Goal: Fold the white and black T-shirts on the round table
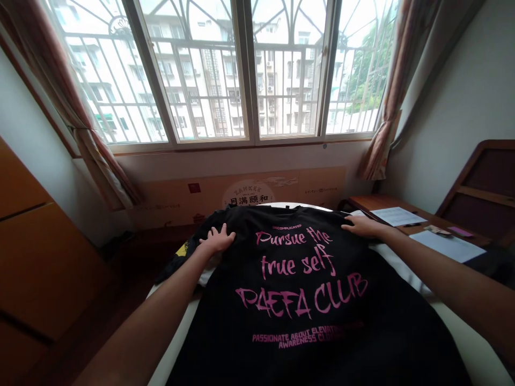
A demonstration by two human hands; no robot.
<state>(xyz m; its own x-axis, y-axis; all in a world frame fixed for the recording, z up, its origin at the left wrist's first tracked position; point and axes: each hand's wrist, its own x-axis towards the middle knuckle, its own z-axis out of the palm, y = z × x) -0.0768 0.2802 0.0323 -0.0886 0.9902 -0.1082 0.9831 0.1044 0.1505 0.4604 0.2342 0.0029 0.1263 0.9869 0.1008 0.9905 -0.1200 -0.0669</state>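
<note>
A black T-shirt (300, 279) with pink lettering lies spread out, its collar at the far side and its body running toward me. My left hand (219, 239) rests on the shirt's left shoulder area, fingers spread. A yellow patch (183, 249) shows on the dark sleeve beside that hand. At the opposite shoulder, my right hand (364, 225) touches the cloth with fingers stretched out toward the collar. The right sleeve is mostly hidden behind my forearm. Under the shirt is a white table (177, 335) with a rounded edge, and some white cloth shows by my right forearm.
To the right stands a brown wooden desk (362, 202) holding paper sheets (398, 216) and a pink note pad (461, 231). A chair back (478, 177) rises behind it. Beyond the table are a printed cardboard panel (322, 185) and barred windows. An orange-brown cabinet (44, 257) stands left.
</note>
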